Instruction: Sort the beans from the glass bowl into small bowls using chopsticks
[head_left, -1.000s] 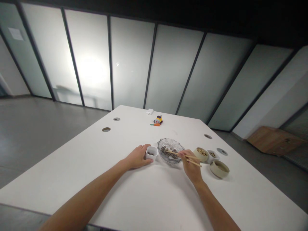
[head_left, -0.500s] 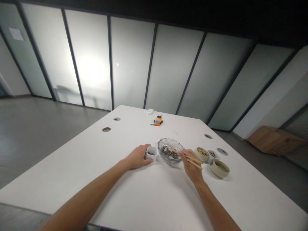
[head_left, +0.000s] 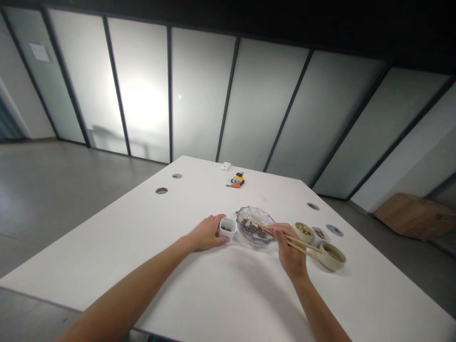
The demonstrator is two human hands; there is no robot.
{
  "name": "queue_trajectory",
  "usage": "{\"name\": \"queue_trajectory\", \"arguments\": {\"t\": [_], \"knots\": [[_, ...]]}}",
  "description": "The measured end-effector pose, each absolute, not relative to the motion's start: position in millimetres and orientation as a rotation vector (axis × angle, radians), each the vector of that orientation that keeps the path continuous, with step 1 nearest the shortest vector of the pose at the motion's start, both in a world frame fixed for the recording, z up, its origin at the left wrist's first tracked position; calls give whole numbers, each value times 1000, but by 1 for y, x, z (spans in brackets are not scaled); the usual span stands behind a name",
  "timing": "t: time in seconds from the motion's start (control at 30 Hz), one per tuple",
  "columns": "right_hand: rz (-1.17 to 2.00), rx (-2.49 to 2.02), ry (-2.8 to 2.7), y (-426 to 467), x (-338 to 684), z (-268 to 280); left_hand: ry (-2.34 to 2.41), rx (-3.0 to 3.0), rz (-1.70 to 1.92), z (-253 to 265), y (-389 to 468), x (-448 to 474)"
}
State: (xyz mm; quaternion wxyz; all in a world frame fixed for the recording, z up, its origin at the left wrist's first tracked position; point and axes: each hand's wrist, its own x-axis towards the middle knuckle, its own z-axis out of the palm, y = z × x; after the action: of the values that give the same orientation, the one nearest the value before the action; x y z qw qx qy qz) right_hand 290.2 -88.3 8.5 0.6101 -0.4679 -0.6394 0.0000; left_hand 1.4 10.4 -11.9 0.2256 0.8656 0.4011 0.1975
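Note:
My left hand (head_left: pixel 207 232) is curled around the left side of a small white cup (head_left: pixel 231 234) on the table; a few small dark pieces lie inside it. In my right hand (head_left: pixel 291 251) is a pair of wooden chopsticks (head_left: pixel 253 220), their tips over the left part of a clear glass bowl (head_left: pixel 255 212). Many small dark brown pieces (head_left: pixel 252 229) lie in that bowl, too small for me to name surely. Whether the chopstick tips pinch a piece I cannot make out. The bowl stands just right of the white cup.
Right of my right hand stand a round bowl of pale nuts (head_left: pixel 303 231), a white dish (head_left: pixel 321 234) with brownish pieces and a greenish bowl (head_left: pixel 333 260). Farther back on the white table (head_left: pixel 192 199) are a toy car (head_left: pixel 238 179), a toy carrot (head_left: pixel 234 186) and a white box (head_left: pixel 225 166).
The chopstick tips have moved left and up from the dark pieces toward the white cup's side of the glass bowl. My left hand stays on the cup. The view has shifted slightly.

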Motion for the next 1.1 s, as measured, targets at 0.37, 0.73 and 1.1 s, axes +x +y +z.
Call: {"name": "queue_trajectory", "arguments": {"t": [0.37, 0.73, 1.1], "knots": [[-124, -1060, -1530, -83, 302, 1, 1107, 2396, 546, -7, 7, 2], [119, -1100, -1594, -69, 308, -21, 1116, 2406, 529, -13, 10, 2], [30, -1170, -1522, -72, 312, -15, 1090, 2407, 542, -14, 10, 2]]}}
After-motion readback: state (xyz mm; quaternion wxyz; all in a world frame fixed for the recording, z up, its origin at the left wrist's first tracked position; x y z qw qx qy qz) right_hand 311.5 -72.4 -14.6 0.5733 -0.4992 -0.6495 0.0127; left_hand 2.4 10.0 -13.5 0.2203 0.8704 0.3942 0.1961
